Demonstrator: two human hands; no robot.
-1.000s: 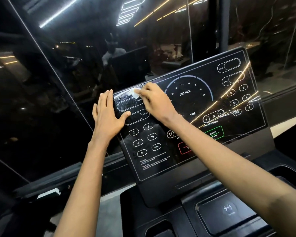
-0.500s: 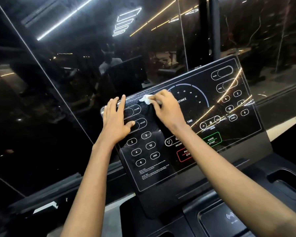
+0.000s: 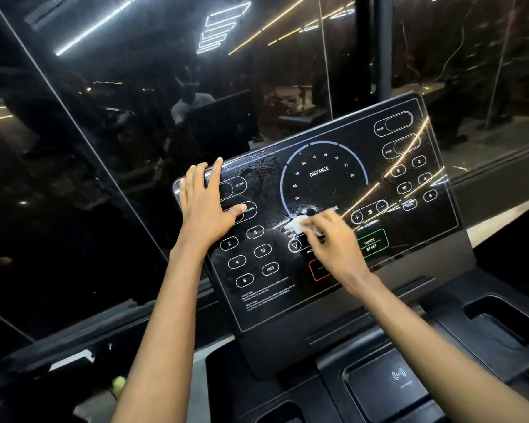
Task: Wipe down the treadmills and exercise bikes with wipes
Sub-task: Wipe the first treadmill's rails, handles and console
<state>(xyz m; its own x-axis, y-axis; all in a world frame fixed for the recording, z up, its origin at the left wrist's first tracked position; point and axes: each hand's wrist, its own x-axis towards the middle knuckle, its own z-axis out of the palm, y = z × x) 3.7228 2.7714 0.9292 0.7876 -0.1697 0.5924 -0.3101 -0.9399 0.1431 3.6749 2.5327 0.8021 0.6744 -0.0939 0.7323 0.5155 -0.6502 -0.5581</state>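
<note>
Closest to the camera, at the bottom edge, a black tray with a wireless-charging mark (image 3: pixel 391 389) lies below the treadmill console (image 3: pixel 287 312). A deep recess (image 3: pixel 501 319) is to the right of the tray. Two bare forearms reach up to the console, a dark glossy panel that leans back.

The right hand (image 3: pixel 333 239) is on the lower middle of the panel. Its fingers are curled and pinch a small white wipe (image 3: pixel 297 225). The wipe is pressed on the glass just under the DISTANCE dial, to the left of the green QUICK START button (image 3: pixel 371 244). Smeared marks show on the glass up and left of the wipe.

The left hand (image 3: pixel 205 206) lies flat and holds nothing. Its straight fingers reach the top left corner of the panel, and its thumb is spread toward the INCLINE field.

Behind the console stands a dark glass wall (image 3: pixel 104 148), which reflects strips of ceiling light.
</note>
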